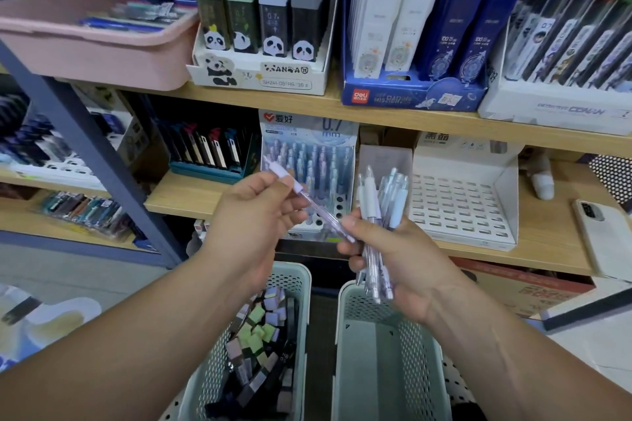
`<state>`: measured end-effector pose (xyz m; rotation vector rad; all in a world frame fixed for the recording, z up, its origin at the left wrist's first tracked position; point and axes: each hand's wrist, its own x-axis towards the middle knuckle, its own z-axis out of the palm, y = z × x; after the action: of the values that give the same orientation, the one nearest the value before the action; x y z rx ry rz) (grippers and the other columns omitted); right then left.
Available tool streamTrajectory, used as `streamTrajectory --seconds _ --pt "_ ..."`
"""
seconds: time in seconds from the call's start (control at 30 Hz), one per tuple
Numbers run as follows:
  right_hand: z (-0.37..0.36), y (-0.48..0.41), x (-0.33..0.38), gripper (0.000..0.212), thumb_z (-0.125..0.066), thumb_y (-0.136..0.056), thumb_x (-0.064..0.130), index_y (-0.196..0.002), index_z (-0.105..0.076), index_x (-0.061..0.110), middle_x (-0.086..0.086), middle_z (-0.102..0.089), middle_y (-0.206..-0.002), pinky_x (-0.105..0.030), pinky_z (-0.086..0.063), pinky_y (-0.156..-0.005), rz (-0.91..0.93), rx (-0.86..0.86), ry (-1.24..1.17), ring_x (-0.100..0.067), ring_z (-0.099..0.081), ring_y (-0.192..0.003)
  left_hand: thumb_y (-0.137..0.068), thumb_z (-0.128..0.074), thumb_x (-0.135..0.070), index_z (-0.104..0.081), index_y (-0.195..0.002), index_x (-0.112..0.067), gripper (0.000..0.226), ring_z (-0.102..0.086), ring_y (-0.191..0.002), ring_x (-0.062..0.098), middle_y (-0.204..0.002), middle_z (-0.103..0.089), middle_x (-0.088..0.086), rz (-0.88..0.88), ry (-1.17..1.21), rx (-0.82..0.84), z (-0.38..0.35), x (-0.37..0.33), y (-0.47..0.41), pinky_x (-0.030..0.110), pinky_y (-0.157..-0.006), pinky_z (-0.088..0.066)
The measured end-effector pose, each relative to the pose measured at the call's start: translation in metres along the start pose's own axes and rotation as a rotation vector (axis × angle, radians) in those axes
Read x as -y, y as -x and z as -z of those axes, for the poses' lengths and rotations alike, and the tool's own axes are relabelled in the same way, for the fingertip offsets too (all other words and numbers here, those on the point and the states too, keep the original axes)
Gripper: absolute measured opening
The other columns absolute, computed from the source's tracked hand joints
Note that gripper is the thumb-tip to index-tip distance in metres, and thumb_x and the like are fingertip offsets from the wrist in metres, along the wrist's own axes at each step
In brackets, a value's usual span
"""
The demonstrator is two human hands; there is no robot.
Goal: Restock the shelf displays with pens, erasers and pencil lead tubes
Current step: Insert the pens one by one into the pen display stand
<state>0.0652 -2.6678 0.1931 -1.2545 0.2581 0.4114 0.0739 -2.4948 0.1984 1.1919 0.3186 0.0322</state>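
My left hand (254, 215) pinches one clear pen with a lilac grip (293, 185), held slantwise in front of the shelf. My right hand (393, 256) grips a bundle of several clear pens with white and pale blue tops (379, 208), standing upright; its thumb touches the lower end of the single pen. Behind the hands stands a pen display (307, 167) marked 0.7 mm, mostly filled, with a few bare holes at its lower front. To its right is a white display rack (461, 202) with rows of unfilled slots.
Two pale green baskets sit below: the left basket (294, 277) holds pastel-capped lead tubes, the right basket (355, 335) shows its bare bottom. The upper shelf carries a panda lead-tube box (260, 72), a blue box (410, 96) and a pink tub (95, 55). A phone (602, 236) lies at right.
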Motion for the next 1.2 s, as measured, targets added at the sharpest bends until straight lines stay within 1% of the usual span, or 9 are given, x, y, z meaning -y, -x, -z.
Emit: streamTrajectory --seconds 0.23,0.3,0.4,0.47,0.6,0.7,0.87,1.0,1.2 --pt "0.005 -0.006 0.004 0.02 -0.071 -0.086 -0.004 -0.099 -0.064 0.01 -0.005 -0.069 -0.073 -0.022 -0.047 -0.051 0.061 -0.176 -0.167 -0.014 -0.067 -0.062 -0.092 -0.06 -0.002 -0.069 -0.097 -0.001 0.011 -0.074 -0.087 0.025 -0.089 -0.075 0.016 0.068 -0.012 0.073 0.011 -0.006 -0.009 0.033 -0.079 -0.06" --pt "0.008 -0.007 0.007 0.02 -0.071 -0.086 -0.005 -0.096 -0.065 0.011 -0.005 -0.068 -0.072 -0.021 -0.049 -0.051 0.099 -0.212 -0.14 -0.013 -0.066 -0.061 -0.09 -0.065 -0.003 -0.07 -0.097 -0.005 0.009 -0.073 -0.086 0.023 -0.089 -0.076 0.014 0.051 -0.065 -0.007 0.014 -0.007 -0.013 0.034 -0.079 -0.058" --pt "0.014 -0.007 0.011 0.02 -0.073 -0.084 -0.006 -0.094 -0.066 0.01 -0.008 -0.068 -0.077 -0.02 -0.052 -0.054 0.18 -0.26 0.054 -0.012 -0.067 -0.061 -0.082 -0.079 -0.021 -0.074 -0.092 -0.02 0.011 -0.064 -0.078 0.002 -0.086 -0.072 -0.005 -0.358 -0.578 -0.169 0.023 -0.006 -0.018 0.017 -0.075 -0.048" --pt "0.016 -0.007 0.011 0.021 -0.074 -0.08 -0.007 -0.091 -0.066 0.009 -0.01 -0.066 -0.076 -0.023 -0.054 -0.058 0.223 -0.257 0.204 -0.015 -0.065 -0.063 -0.077 -0.081 -0.034 -0.074 -0.094 -0.03 0.02 -0.059 -0.082 -0.001 -0.087 -0.065 -0.017 -0.645 -0.94 0.013 0.022 -0.005 -0.011 0.006 -0.072 -0.04" --pt "0.012 -0.002 0.006 0.015 -0.072 -0.076 -0.009 -0.084 -0.067 0.004 -0.009 -0.064 -0.068 -0.026 -0.05 -0.057 0.281 -0.184 0.349 -0.016 -0.06 -0.062 -0.076 -0.085 -0.033 -0.078 -0.101 -0.029 0.026 -0.059 -0.079 0.001 -0.085 -0.066 -0.017 -0.707 -1.16 0.423 0.006 0.015 0.003 0.019 -0.071 -0.049" --pt "0.009 0.001 0.003 0.019 -0.069 -0.077 -0.012 -0.076 -0.067 0.007 -0.008 -0.064 -0.065 -0.023 -0.049 -0.053 0.263 -0.16 0.331 -0.015 -0.061 -0.06 -0.081 -0.081 -0.022 -0.079 -0.093 -0.026 0.013 -0.058 -0.071 0.005 -0.078 -0.063 -0.012 -0.741 -1.155 0.461 -0.003 0.025 0.001 0.026 -0.065 -0.051" --pt "0.018 -0.002 -0.001 0.019 -0.071 -0.074 -0.009 -0.082 -0.067 0.008 -0.009 -0.064 -0.069 -0.026 -0.049 -0.056 0.194 -0.192 0.272 -0.019 -0.061 -0.063 -0.08 -0.082 -0.029 -0.075 -0.092 -0.022 0.015 -0.053 -0.068 0.005 -0.075 -0.054 -0.013 -0.765 -1.205 0.481 -0.011 0.032 -0.003 0.026 -0.061 -0.048" --pt "0.022 0.002 0.001 0.021 -0.074 -0.074 -0.012 -0.079 -0.065 0.007 -0.009 -0.063 -0.065 -0.019 -0.047 -0.049 0.17 -0.171 0.264 -0.017 -0.061 -0.058 -0.085 -0.076 -0.032 -0.068 -0.09 -0.022 0.014 -0.052 -0.069 0.008 -0.081 -0.052 -0.013 -0.861 -1.342 0.554 -0.016 0.034 -0.004 0.03 -0.059 -0.048" --pt "0.028 0.005 0.003 0.016 -0.081 -0.074 -0.005 -0.075 -0.068 0.005 -0.01 -0.069 -0.063 -0.018 -0.049 -0.054 0.132 -0.148 0.283 -0.018 -0.067 -0.06 -0.085 -0.065 -0.037 -0.07 -0.093 -0.024 0.017 -0.064 -0.065 0.012 -0.076 -0.069 -0.008 -0.886 -1.389 0.582 -0.013 0.035 -0.003 0.033 -0.058 -0.055"
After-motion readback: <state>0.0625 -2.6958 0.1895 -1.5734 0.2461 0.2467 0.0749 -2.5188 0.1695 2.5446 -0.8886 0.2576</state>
